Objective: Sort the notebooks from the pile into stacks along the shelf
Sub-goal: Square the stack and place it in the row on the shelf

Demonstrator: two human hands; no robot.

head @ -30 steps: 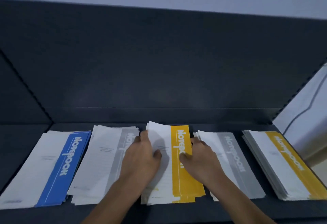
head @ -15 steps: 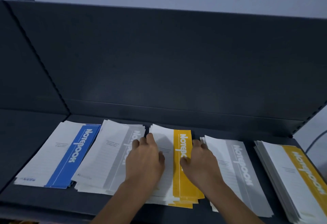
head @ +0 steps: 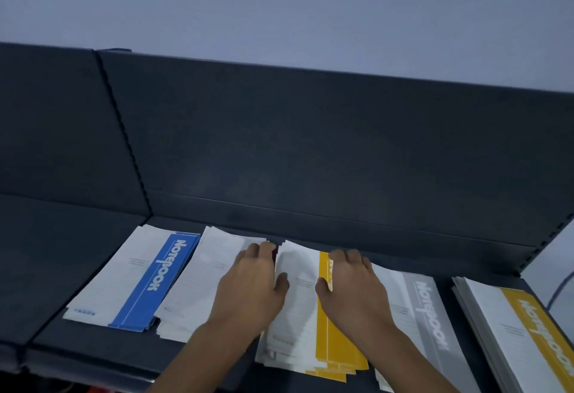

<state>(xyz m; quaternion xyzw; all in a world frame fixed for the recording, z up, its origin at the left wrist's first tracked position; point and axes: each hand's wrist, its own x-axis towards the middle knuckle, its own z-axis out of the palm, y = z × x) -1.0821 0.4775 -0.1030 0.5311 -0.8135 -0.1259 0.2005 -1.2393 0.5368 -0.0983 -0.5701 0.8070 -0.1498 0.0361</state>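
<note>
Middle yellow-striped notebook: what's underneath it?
More white-and-yellow paper notebooks, their near edges peeking out, lying on the dark metal shelf. The top notebook hides how many.

Body in view: two hands and forearms only, lower centre of the frame. Left hand (head: 251,284) and left forearm (head: 198,352): bare skin from the fingertips down to the bottom edge. Right hand (head: 351,290) and right forearm (head: 413,358): likewise bare, down to the lower right. Forearms slender, wrists narrow. Knuckle ridges show on both hand backs. Nails and finer detail too blurred in the dim light to tell.
</note>
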